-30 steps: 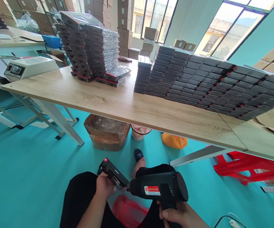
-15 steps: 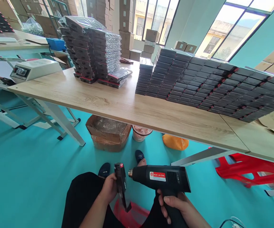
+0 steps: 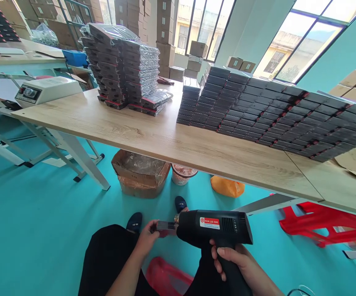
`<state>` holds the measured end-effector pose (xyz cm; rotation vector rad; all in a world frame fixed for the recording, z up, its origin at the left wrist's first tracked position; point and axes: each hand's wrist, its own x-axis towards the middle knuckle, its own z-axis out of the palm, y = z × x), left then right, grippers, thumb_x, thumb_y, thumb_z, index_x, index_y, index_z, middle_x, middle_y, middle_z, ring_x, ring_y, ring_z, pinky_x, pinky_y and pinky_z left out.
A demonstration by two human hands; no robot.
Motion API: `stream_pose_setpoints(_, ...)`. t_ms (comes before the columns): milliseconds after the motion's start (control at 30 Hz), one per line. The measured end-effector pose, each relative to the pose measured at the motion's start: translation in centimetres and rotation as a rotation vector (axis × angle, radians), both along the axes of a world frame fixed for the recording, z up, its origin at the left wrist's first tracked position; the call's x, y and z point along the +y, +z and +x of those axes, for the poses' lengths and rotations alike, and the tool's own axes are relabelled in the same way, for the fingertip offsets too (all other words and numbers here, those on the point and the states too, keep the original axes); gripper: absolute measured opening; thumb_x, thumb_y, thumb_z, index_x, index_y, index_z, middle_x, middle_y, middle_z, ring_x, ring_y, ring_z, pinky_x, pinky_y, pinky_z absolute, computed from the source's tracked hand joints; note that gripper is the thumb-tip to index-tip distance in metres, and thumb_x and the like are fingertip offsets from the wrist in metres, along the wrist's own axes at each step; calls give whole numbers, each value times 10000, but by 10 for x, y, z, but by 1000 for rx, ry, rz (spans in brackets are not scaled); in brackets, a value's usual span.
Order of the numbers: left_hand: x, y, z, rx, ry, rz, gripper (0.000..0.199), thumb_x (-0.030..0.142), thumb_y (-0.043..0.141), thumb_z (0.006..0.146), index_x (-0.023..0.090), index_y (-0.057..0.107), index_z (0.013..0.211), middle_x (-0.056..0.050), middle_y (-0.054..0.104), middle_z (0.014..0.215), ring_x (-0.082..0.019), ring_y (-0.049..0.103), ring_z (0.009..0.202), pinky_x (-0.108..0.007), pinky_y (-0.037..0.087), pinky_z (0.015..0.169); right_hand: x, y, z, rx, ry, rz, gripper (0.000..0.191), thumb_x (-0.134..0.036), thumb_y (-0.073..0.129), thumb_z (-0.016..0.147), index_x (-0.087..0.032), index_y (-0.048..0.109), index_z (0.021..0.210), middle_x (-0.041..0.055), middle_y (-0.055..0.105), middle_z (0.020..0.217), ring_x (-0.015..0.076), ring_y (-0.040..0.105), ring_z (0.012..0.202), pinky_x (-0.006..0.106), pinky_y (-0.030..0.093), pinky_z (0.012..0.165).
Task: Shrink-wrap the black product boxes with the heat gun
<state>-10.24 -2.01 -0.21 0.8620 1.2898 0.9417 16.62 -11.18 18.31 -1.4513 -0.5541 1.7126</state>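
Observation:
My right hand (image 3: 230,259) is wrapped round the handle of a black heat gun (image 3: 196,230) with a red and white label. Its metal nozzle points left, at a thin dark box (image 3: 165,225) pinched in the fingers of my left hand (image 3: 148,236). The box lies nearly level, seen narrow, and its right end overlaps the nozzle in view; whether they touch I cannot tell. Both hands are above my lap, in front of the table (image 3: 165,142).
Film-wrapped boxes (image 3: 148,70) are piled on the table's left, a long stack of black boxes (image 3: 258,111) on its right. Below stand an open carton (image 3: 140,176), a waste basket (image 3: 182,176) and an orange bag (image 3: 227,186). A red plastic stool (image 3: 322,226) is at right.
The box in my left hand has turned from upright to nearly level. The heat gun has shifted slightly right, its nozzle now overlapping the box's end in view.

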Motion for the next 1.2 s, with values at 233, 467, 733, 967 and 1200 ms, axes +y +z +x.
stream_pose_setpoints(233,5,-23,-3,386,-73,276,383,48,552,560,221,747,840,-100,708,1115,-300,612,1210,-492,422,1084,2,6,2,-46,148,-29,408,-402,748,709,-118,682,995,42,657,760,152,574,594,271,454,517)
stream_pose_setpoints(467,2,-33,-4,558,-83,369,426,-18,559,593,213,765,887,-113,679,1172,-292,613,1209,-504,426,1080,16,10,-27,-175,252,12,335,-341,696,684,-124,653,935,3,600,597,166,552,557,291,460,521)
stream_pose_setpoints(733,0,-31,-4,609,-58,353,404,10,580,611,228,770,893,-109,648,1241,-299,601,1204,-517,432,1075,30,6,-28,-200,229,30,301,-312,698,663,-139,642,904,3,608,691,161,573,567,282,471,488)
stream_pose_setpoints(967,1,-28,-7,543,-11,318,384,56,575,629,227,772,911,-121,619,1280,-324,580,1235,-525,427,1079,25,-7,5,-134,41,-88,332,-341,730,688,-115,666,922,43,662,724,142,582,559,252,461,478)
stream_pose_setpoints(1200,3,-30,-5,532,-9,338,395,55,572,630,233,772,921,-107,625,1258,-317,592,1207,-527,418,1091,20,-7,13,-48,10,-101,301,-308,737,692,-117,679,917,37,669,726,138,584,565,237,444,468)
